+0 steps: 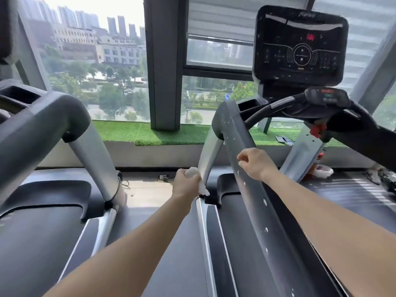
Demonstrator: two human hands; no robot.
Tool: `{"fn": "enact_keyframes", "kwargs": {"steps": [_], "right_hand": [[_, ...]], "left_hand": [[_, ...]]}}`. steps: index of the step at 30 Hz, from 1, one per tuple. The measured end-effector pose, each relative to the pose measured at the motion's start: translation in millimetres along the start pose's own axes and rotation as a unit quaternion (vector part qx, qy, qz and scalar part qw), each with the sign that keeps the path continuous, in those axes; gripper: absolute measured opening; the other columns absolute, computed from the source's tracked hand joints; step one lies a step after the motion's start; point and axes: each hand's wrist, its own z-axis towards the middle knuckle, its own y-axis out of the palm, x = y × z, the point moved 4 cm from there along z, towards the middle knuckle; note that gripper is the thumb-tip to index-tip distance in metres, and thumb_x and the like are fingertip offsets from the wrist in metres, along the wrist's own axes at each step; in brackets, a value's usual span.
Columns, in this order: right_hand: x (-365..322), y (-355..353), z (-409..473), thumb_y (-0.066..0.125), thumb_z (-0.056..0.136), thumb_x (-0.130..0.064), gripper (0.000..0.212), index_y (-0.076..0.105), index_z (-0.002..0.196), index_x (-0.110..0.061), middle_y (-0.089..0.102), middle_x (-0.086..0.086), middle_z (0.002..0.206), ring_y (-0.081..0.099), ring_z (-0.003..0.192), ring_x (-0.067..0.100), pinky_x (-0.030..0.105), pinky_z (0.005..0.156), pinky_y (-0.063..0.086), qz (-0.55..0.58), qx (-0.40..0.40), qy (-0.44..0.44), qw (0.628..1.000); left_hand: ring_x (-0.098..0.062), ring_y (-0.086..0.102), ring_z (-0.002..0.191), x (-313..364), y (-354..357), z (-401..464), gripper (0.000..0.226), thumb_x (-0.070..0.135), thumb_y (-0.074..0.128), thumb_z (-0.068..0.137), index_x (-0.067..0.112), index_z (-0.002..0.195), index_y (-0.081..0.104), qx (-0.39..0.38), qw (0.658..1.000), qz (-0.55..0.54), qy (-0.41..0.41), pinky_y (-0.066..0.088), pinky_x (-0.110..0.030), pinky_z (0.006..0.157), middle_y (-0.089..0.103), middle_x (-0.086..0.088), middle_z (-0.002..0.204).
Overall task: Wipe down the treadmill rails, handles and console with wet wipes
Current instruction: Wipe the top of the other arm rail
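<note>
The treadmill (246, 211) is standing before a window (96, 67), its console (300, 46) rising above the rail (242, 155). Left of the rail, the left hand (186, 185) is gripping a white wipe (198, 179) against the silver post (209, 159). The right hand (256, 162) is resting on the rail, fingers curled around its edge.

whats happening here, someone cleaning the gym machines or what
Yes, a person is wiping down a treadmill. The left hand grips a white wet wipe against the foot of the silver upright post, where it meets the deck. The right hand rests on the dark side handrail, which is dotted with white specks. The console above is speckled too.
</note>
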Motion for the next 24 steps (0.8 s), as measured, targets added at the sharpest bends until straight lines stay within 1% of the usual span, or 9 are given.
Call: {"fn": "enact_keyframes", "kwargs": {"steps": [3, 5, 6, 7, 11, 13, 15, 18, 24], "right_hand": [[8, 6, 38, 0.052, 0.093, -0.015, 0.023, 0.064, 0.111, -0.012, 0.058, 0.006, 0.117, 0.055, 0.107, 0.023, 0.033, 0.090, 0.044, -0.040, 0.008, -0.005, 0.999], [15, 10, 76, 0.052, 0.093, -0.015, 0.025, 0.063, 0.115, -0.012, 0.056, 0.006, 0.120, 0.054, 0.108, 0.024, 0.034, 0.090, 0.044, -0.056, 0.020, -0.008, 0.998], [17, 12, 98, 0.052, 0.093, -0.015, 0.025, 0.063, 0.116, -0.011, 0.055, 0.007, 0.120, 0.054, 0.109, 0.024, 0.033, 0.090, 0.044, -0.059, 0.029, -0.008, 0.998], [19, 14, 121, 0.053, 0.093, -0.015, 0.026, 0.063, 0.116, -0.011, 0.054, 0.007, 0.121, 0.054, 0.110, 0.025, 0.034, 0.091, 0.044, -0.059, 0.039, -0.008, 0.997], [20, 20, 207, 0.051, 0.093, -0.014, 0.029, 0.062, 0.119, -0.010, 0.051, 0.009, 0.123, 0.049, 0.117, 0.026, 0.036, 0.097, 0.043, -0.064, 0.044, -0.006, 0.997], [18, 17, 246, 0.050, 0.094, -0.014, 0.029, 0.062, 0.120, -0.011, 0.051, 0.009, 0.123, 0.046, 0.120, 0.026, 0.037, 0.099, 0.041, -0.091, 0.046, -0.018, 0.995], [17, 13, 278, 0.050, 0.094, -0.016, 0.029, 0.061, 0.120, -0.011, 0.051, 0.008, 0.122, 0.045, 0.120, 0.025, 0.036, 0.098, 0.041, -0.104, 0.044, -0.015, 0.993], [18, 12, 317, 0.048, 0.096, -0.019, 0.030, 0.059, 0.123, -0.012, 0.049, 0.007, 0.124, 0.043, 0.120, 0.023, 0.037, 0.096, 0.041, -0.152, 0.032, -0.009, 0.988], [23, 22, 386, 0.046, 0.097, -0.018, 0.028, 0.059, 0.121, -0.012, 0.048, 0.004, 0.122, 0.043, 0.117, 0.021, 0.037, 0.094, 0.044, -0.191, 0.041, 0.030, 0.980]], "left_hand": [[-0.021, 0.050, 0.073, 0, 12, 48, 0.012, 0.005, 0.054, 0.086, 0.010, 0.095, 0.048, 0.006, 0.999, 0.041, 0.009, 0.047, -0.032, 0.069, 0.051, -0.006, 0.086], [-0.018, 0.046, 0.069, 4, 25, 85, 0.011, 0.007, 0.055, 0.086, 0.011, 0.094, 0.049, 0.001, 0.998, 0.058, 0.020, 0.042, -0.021, 0.053, 0.050, -0.003, 0.081], [-0.016, 0.045, 0.066, 7, 32, 103, 0.009, 0.008, 0.054, 0.087, 0.011, 0.093, 0.048, -0.007, 0.998, 0.065, 0.025, 0.039, -0.018, 0.046, 0.048, -0.002, 0.078], [-0.014, 0.044, 0.065, 8, 39, 122, 0.007, 0.009, 0.053, 0.089, 0.012, 0.091, 0.048, -0.017, 0.997, 0.071, 0.028, 0.038, -0.019, 0.046, 0.048, -0.001, 0.076], [-0.018, 0.046, 0.071, 19, 63, 206, 0.013, 0.011, 0.050, 0.091, 0.016, 0.079, 0.047, -0.035, 0.995, 0.093, 0.029, 0.040, -0.030, 0.070, 0.050, -0.002, 0.077], [-0.019, 0.046, 0.071, 33, 75, 247, 0.013, 0.010, 0.051, 0.090, 0.016, 0.079, 0.048, -0.036, 0.994, 0.095, 0.034, 0.039, -0.030, 0.068, 0.050, -0.003, 0.077], [-0.016, 0.046, 0.067, 46, 88, 284, 0.005, 0.009, 0.051, 0.090, 0.014, 0.088, 0.051, -0.037, 0.994, 0.097, 0.039, 0.038, -0.028, 0.064, 0.052, -0.002, 0.079], [-0.016, 0.051, 0.077, 64, 112, 336, 0.007, 0.008, 0.052, 0.092, 0.014, 0.096, 0.051, -0.046, 0.992, 0.100, 0.055, 0.039, -0.026, 0.071, 0.054, 0.002, 0.080], [-0.019, 0.052, 0.083, 78, 165, 455, 0.015, 0.012, 0.052, 0.091, 0.012, 0.105, 0.055, -0.063, 0.980, 0.166, 0.093, 0.037, -0.024, 0.071, 0.061, -0.007, 0.099]]}}
